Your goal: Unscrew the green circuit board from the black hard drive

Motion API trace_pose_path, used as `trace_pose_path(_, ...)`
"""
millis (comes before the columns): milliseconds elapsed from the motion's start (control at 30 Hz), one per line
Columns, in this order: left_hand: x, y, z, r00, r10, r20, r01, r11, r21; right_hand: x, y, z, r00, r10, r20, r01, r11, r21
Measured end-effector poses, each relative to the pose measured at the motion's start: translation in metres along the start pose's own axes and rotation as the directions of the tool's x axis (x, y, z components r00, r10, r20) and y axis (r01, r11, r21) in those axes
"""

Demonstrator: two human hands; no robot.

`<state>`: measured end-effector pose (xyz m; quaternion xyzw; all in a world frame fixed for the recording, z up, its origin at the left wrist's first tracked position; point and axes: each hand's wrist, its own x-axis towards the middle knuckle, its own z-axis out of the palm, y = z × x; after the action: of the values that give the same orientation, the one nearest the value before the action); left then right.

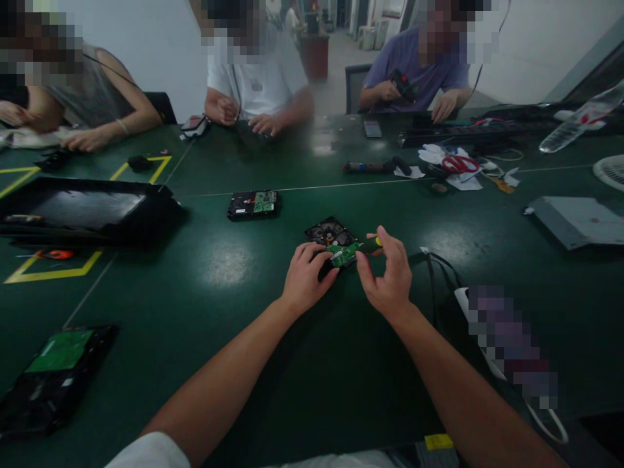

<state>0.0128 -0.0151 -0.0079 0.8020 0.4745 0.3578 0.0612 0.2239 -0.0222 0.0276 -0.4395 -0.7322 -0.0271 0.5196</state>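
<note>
A hard drive (330, 231) with a green circuit board lies on the dark green table in front of me. My left hand (305, 278) is closed on its near left side, fingers over the edge. In my right hand (389, 276) is a screwdriver (369, 245) with a dark green and yellow handle, pinched between thumb and fingers. It lies nearly level, pointing left at the circuit board; its tip is too small to make out. Another hard drive (253, 204), board side up, sits farther off to the left.
A black tray (88, 211) and a larger board-bearing black unit (53, 377) are at left. Cables (433, 279) and a pixelated object in a white case (482, 335) lie right. A grey metal box (578, 221) stands beyond. Three people sit across; one holds a black power tool (403, 86).
</note>
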Motion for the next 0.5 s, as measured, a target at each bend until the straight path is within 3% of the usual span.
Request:
trace_pose_path(167,0.0002,-0.0005,-0.0004,1.000,0.005,0.004,-0.005,1.000,0.002,0.0027,-0.0027,-0.0005,0.998,-0.059,-0.023,0.059,0.998,0.000)
trace_pose_path(500,0.0013,0.0014,-0.0021,1.000,0.000,0.011,0.000,1.000,0.001,-0.0010,-0.0003,0.0003,1.000,0.018,0.016,-0.019,0.998,0.064)
